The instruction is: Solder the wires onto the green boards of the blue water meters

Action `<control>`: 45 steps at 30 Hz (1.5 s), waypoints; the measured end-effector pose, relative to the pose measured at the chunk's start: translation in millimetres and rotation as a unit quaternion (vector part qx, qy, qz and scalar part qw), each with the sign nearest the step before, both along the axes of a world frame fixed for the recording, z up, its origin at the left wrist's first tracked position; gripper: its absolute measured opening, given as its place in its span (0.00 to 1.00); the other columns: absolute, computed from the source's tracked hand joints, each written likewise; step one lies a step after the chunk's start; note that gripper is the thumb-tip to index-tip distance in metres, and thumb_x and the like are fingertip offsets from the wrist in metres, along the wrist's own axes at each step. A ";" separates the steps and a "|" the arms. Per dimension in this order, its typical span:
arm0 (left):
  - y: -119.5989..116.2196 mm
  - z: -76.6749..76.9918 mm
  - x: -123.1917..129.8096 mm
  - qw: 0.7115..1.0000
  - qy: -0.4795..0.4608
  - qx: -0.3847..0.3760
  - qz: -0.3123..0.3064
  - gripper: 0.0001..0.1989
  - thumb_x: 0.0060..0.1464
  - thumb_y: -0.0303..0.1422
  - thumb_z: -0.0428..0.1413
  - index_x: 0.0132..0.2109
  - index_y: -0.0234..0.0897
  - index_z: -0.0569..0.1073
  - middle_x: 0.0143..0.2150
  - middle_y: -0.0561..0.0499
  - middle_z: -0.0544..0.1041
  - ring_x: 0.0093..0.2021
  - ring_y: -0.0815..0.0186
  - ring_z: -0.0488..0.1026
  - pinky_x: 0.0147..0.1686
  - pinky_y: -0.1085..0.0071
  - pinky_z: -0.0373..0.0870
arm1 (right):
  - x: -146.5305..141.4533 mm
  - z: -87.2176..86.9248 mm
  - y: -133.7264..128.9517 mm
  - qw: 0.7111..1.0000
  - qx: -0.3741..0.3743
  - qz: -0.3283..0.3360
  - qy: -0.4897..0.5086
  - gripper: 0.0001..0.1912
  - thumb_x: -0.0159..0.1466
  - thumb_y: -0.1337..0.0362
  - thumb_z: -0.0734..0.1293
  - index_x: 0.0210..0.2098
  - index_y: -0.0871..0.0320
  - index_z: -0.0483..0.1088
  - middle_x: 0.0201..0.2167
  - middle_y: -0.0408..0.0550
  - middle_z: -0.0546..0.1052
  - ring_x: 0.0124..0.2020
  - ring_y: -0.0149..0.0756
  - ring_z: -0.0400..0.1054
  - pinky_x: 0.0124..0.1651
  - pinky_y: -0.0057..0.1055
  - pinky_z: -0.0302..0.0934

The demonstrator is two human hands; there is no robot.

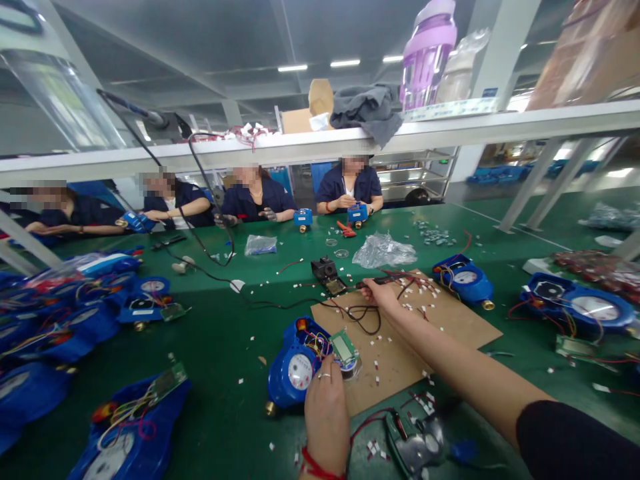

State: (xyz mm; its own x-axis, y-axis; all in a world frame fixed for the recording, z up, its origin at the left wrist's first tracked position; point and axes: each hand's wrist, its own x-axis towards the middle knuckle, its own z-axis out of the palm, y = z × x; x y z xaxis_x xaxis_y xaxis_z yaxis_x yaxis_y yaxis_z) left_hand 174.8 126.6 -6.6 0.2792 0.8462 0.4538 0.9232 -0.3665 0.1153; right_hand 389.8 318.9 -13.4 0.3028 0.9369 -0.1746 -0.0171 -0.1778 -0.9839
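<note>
A blue meter [300,367] with its top compartment open lies on the green table. Beside it my left hand [327,400], a ring on one finger, is closed on the lower edge of a green circuit board with a display [343,347]. Beneath the board shows a round spool [350,369]. My right hand [381,297] is closed around a dark soldering iron [367,284], its tip pointing left toward a black stand [327,273]. The iron's black cord [367,320] loops over the brown cardboard [400,360].
More blue meters with wires lie at the left [90,327] and right [465,280]. Small white connectors [375,450] are scattered about. A green-handled tool [413,440] lies near the front edge. Co-workers sit across the table under a white shelf [300,141]; a plastic bag [384,251] lies beyond the cardboard.
</note>
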 end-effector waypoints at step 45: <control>-4.8 9.5 5.1 0.998 -0.014 -0.067 -0.001 0.12 0.58 0.21 0.47 0.48 0.29 0.67 0.54 0.41 0.69 0.50 0.59 0.70 0.47 0.64 0.69 | 3.8 29.2 -188.1 0.979 0.163 0.092 0.077 0.08 0.58 0.61 0.68 0.36 0.54 0.67 0.22 0.42 0.73 0.21 0.28 0.65 0.24 0.24 0.58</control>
